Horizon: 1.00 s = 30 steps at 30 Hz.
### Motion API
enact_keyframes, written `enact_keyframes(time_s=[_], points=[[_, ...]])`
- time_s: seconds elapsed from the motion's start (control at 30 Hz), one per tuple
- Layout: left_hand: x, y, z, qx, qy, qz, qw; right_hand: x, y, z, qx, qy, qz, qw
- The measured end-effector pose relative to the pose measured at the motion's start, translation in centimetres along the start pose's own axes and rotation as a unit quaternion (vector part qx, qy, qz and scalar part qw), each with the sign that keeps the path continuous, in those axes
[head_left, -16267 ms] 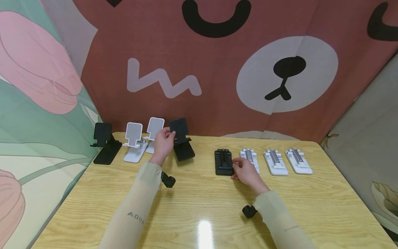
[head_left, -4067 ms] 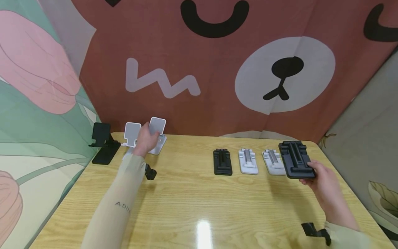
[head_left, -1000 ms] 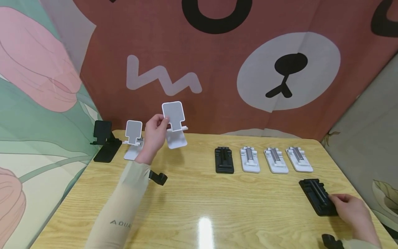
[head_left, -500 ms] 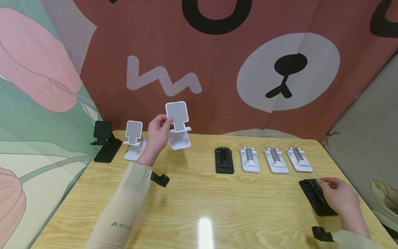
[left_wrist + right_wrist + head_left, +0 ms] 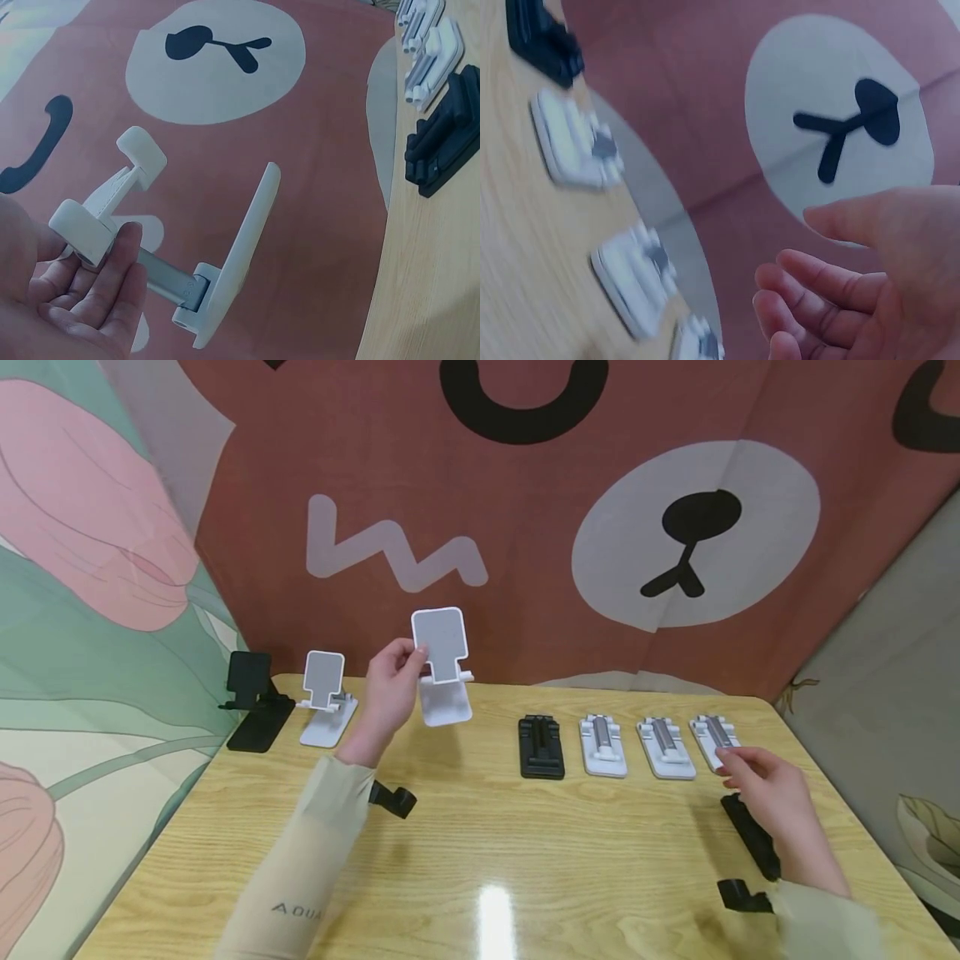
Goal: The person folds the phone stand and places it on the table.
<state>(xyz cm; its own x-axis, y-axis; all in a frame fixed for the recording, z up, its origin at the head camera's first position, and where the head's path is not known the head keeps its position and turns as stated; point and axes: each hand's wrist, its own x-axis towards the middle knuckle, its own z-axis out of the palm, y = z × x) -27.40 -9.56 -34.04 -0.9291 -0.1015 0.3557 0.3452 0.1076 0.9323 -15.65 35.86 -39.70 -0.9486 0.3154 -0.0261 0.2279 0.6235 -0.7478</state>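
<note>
White stand (image 5: 439, 639): unfolded, held up off the bench (image 5: 562, 843) left of centre, its grey-faced plate toward the head camera, its base hanging below.
Left hand (image 5: 392, 685): gripping the white stand, thumb on the front at the plate's left edge, fingers behind.
Right hand (image 5: 772, 789): holding nothing, fingers loosely bent, thumb apart from them. It hangs over the bench's right side, near the last folded white stand (image 5: 708, 735); it seems clear of it, though their overlap in the head view makes that hard to judge.
Left end: an unfolded black stand (image 5: 262, 724) and, just beside it, an unfolded white stand (image 5: 324, 681), both upright on the bench.
Folded row: left to right, a folded black stand (image 5: 542, 747), then three white ones lying flat, spaced apart.
Near right: another black stand (image 5: 752, 837) lies closer to the person than the row, partly hidden by the right hand and forearm.
Sleeves: pale, the left one (image 5: 307, 860) lettered.
Backdrop: reddish-brown cloth (image 5: 525, 543) with a bear's muzzle.
</note>
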Motion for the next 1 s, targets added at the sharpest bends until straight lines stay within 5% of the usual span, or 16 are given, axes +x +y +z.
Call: enact_keyframes(time_s=[0.23, 1.0], points=[[-0.6, 0.1, 0.8, -0.030, -0.017, -0.007, 0.9994, 0.0, -2.6, 1.9, 0.031, -0.025, -0.058, 0.9975], [-2.2, 0.9, 2.9, -0.052, -0.053, 0.003, 0.9972, -0.2, -8.4, 7.5, 0.132, -0.096, -0.089, 0.9826]])
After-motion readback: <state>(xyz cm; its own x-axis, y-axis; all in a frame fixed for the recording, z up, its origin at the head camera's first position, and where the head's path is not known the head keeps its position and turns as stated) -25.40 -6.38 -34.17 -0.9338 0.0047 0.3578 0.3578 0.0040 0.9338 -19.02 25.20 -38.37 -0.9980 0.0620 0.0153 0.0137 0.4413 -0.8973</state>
